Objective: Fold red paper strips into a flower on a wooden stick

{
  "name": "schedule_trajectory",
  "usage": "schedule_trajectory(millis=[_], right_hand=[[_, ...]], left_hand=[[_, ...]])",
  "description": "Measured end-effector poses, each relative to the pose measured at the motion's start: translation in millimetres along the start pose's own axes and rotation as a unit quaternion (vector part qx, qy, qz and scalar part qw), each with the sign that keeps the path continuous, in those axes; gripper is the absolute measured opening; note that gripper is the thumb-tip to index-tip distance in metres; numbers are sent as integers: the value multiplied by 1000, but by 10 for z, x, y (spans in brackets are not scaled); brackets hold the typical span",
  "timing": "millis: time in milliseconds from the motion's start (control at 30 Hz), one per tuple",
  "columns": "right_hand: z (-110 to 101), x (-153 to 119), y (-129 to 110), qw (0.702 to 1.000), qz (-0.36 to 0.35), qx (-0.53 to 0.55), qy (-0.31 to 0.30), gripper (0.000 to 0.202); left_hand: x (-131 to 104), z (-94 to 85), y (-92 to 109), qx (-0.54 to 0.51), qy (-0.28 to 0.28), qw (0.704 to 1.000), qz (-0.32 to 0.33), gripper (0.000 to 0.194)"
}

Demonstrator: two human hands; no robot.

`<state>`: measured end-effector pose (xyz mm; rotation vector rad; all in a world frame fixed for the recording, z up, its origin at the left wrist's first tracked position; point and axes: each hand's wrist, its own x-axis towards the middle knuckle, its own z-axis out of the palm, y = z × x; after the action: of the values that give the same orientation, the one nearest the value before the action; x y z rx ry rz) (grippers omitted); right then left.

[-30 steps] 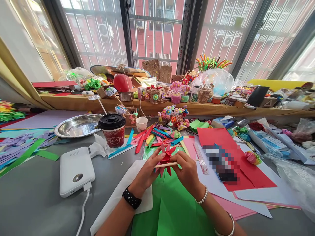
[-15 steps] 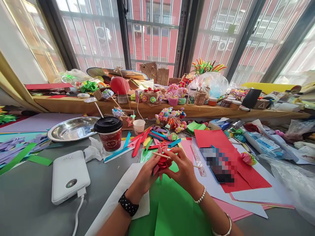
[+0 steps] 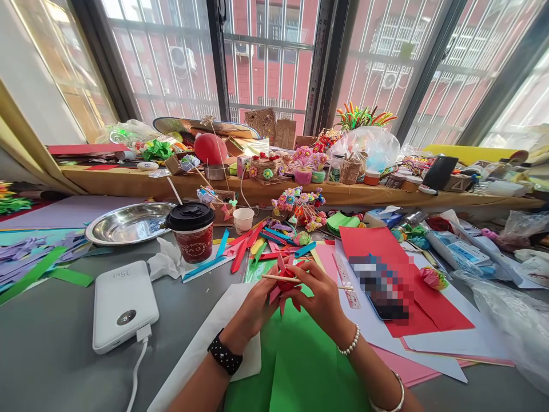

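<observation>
A red folded-paper flower (image 3: 283, 286) with pointed strips sits between my two hands above the green paper (image 3: 317, 355). My left hand (image 3: 250, 304) is closed around its left side. With curled fingers, my right hand (image 3: 319, 294) grips a thin wooden stick (image 3: 273, 278) that lies nearly level across the front of the flower. The stick's far end comes out to the right, behind my right hand. Some fingertips of my right hand also touch the flower's petals. How deep the left fingers go behind the flower is hidden.
Coloured paper strips (image 3: 244, 246) lie just beyond my hands. A lidded cup (image 3: 191, 240), a metal plate (image 3: 96, 232) and a white power bank (image 3: 124, 309) with a cable stand to the left. Red paper (image 3: 369, 243) and a phone (image 3: 381, 292) lie to the right.
The stick has turned more level and its near end has shifted left across the flower. The flower has turned slightly between my fingers. The view has moved a little.
</observation>
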<state>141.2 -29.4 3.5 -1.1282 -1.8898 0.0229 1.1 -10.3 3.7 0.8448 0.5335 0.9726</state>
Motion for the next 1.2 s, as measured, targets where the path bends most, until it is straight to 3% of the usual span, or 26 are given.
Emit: schedule_trajectory(millis=[200,400,600,733,867,1067,1133,1200], right_hand=[[2,5,9,1000,1,20,21,32],[-95,53,29,990,122,3,77,32],[-92,60,35,977,175,-49,112,28],[-81,59,30,977,162,-90,105,31],[-130,71,69,985,142,-79,60,30],[-237,106,109,989,139,-18,44,28],[-264,114,99,990,131,6,48,23],[-279,117,82,993,109,26,42,15]], left_hand=[[-1,17,-7,4,-24,1000,4,34],[-8,71,36,-32,-93,995,1,54],[27,52,-75,99,-91,991,5,56],[31,92,-100,141,-50,988,26,38],[26,86,-39,209,24,976,57,30],[19,51,67,333,130,928,107,25],[13,45,90,382,136,907,115,25],[7,35,100,460,129,867,142,25]])
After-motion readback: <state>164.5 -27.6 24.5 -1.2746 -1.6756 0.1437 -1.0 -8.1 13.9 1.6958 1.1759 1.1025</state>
